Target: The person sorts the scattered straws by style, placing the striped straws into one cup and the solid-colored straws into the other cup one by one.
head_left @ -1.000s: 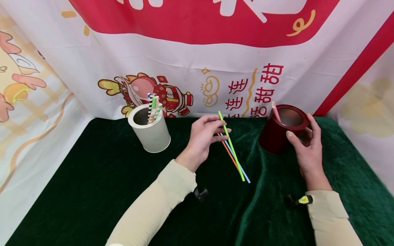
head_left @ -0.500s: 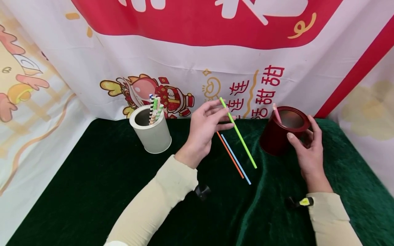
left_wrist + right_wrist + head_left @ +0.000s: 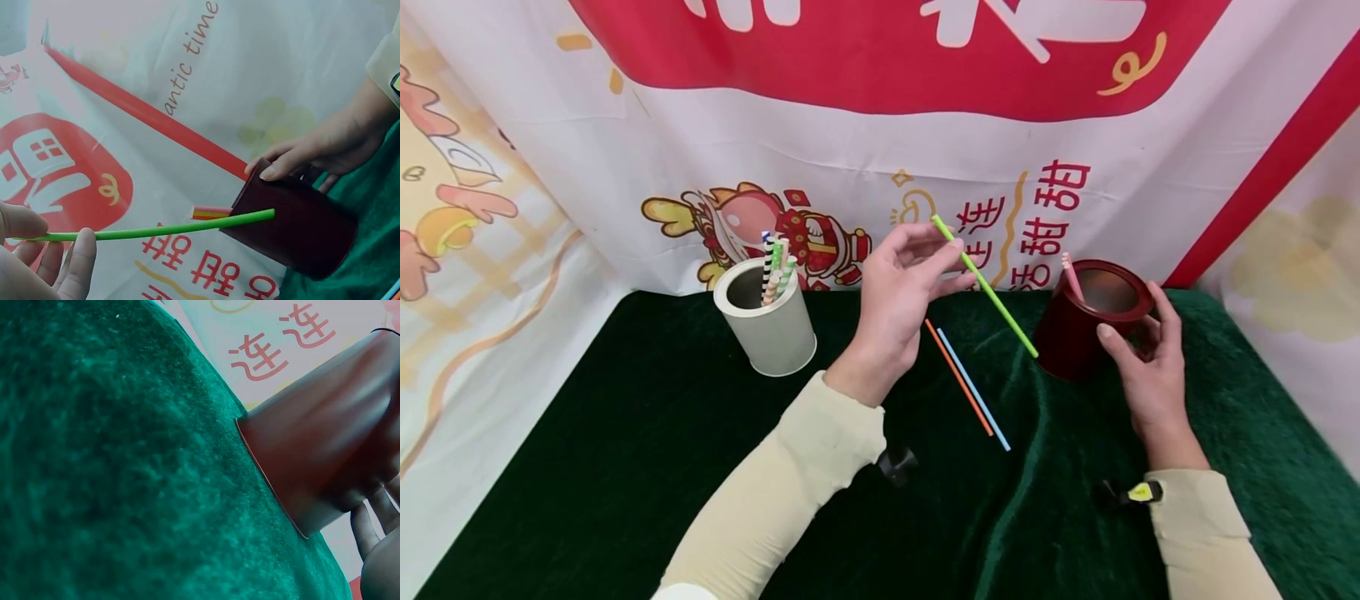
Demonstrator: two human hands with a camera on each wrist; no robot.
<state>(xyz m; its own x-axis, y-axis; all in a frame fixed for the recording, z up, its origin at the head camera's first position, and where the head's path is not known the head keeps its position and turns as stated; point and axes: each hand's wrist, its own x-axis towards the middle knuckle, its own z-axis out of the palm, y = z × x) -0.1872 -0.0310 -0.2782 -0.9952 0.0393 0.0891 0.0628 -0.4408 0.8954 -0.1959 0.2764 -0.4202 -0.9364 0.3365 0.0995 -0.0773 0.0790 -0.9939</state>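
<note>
My left hand (image 3: 891, 308) pinches a bright green straw (image 3: 1000, 307) near its upper end. The straw slants down to the right, its lower tip overlapping the dark red can (image 3: 1067, 342) in the head view. My right hand (image 3: 1161, 375) grips that can from the right, thumb and fingers at its rim; the can stands upright on the cloth. A few pinkish straws (image 3: 1072, 279) lean out of its left side. Below my left hand, an orange straw (image 3: 958, 377) and a blue straw (image 3: 973, 390) lie side by side on the cloth.
At the left stands a white can (image 3: 771, 342) with several striped straws (image 3: 775, 271) inside. Dark green velvet cloth (image 3: 647, 467) covers the table, creased right of the middle. A printed white and red curtain (image 3: 850, 133) hangs behind the back edge.
My left hand has raised the green straw off the orange and blue ones, swinging its lower tip up and right toward the red can. My right hand stays on the can.
</note>
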